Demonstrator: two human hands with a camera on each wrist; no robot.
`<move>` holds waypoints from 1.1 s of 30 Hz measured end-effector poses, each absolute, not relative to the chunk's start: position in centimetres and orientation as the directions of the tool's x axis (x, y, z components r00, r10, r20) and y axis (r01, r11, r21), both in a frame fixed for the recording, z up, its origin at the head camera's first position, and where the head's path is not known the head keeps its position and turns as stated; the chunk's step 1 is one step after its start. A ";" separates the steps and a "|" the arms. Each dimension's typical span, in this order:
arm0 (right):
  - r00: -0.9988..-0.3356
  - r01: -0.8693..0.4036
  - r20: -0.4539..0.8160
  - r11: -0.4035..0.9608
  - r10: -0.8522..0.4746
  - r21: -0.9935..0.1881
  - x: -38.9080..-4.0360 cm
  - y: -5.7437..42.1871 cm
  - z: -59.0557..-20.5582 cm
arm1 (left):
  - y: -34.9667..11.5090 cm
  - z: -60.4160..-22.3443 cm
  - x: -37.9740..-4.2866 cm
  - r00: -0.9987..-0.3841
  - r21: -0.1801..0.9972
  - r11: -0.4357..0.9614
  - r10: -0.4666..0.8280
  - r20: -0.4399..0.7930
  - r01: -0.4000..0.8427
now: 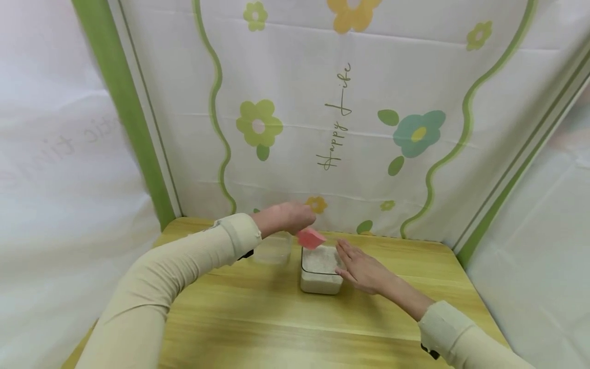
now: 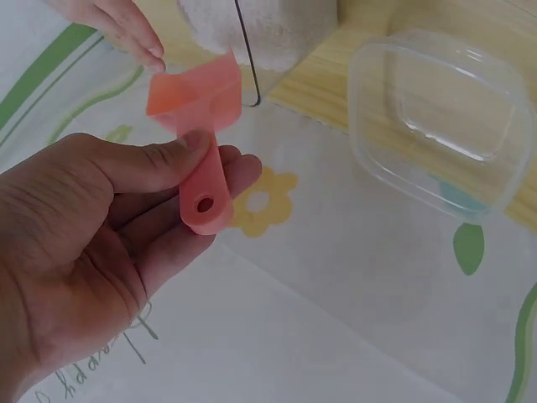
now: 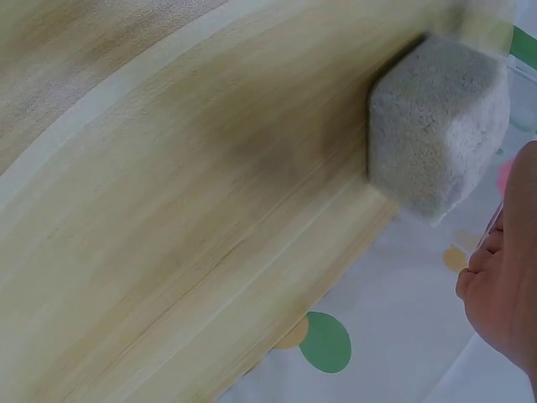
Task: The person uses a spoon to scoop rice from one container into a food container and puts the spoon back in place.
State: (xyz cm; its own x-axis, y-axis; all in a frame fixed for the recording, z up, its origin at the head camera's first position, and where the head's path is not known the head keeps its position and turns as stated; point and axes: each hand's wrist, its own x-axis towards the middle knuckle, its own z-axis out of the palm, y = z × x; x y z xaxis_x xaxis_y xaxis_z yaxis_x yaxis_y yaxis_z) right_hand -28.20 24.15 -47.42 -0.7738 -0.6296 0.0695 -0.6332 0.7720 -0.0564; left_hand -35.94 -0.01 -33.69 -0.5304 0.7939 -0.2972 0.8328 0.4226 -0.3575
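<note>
Left of the filled container (image 1: 318, 284), a clear container (image 2: 436, 126) stood on the desk (image 1: 258, 318), with no contents visible in it. Beside the filled container's far left corner hung your left hand (image 1: 290, 218), its thumb and fingers pinching the handle of a pink scoop (image 1: 311, 239). The scoop's bowl hovered near the far rim of the filled container, and no load showed in the part of its inside that was visible. Nearly to the brim of the filled container lay a pale, grainy fill (image 1: 321, 260). At its right side, your right hand (image 1: 366, 269) reached in empty, fingers straight and close together by the rim; whether they touched it, you could not tell from these views. The step in hand appeared to be scooping the fill. The next move seemed to call for lowering the bowl, mouth first, while your right hand steadied the wall.
</note>
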 end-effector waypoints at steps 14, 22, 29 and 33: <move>-0.792 -0.609 0.072 0.793 -0.606 -0.026 -27.6 23.8 -47.5 | 2.1 -35.7 -35.0 -0.570 -0.357 0.458 0.746 -0.344 0.814; -0.780 -0.623 0.091 0.782 -0.619 -0.018 -27.6 23.9 -47.9 | 2.6 -37.6 -35.0 -0.592 -0.342 0.488 0.721 -0.360 0.803; -0.778 -0.624 0.112 0.782 -0.619 -0.012 -27.8 24.0 -47.9 | 2.9 -38.4 -35.3 -0.600 -0.372 0.486 0.735 -0.315 0.791; -0.771 -0.630 0.135 0.776 -0.623 -0.014 -28.0 24.1 -48.1 | 2.8 -38.2 -35.6 -0.603 -0.317 0.515 0.720 -0.344 0.796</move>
State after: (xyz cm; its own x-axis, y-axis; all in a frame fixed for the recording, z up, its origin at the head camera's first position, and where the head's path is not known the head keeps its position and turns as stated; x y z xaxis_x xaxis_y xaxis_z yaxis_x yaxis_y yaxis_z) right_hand -27.99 24.13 -48.05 -0.7705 -0.6230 0.1349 -0.6301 0.7764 -0.0141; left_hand -35.58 2.78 -38.22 -0.6028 0.7201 -0.3436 0.7963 0.5152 -0.3170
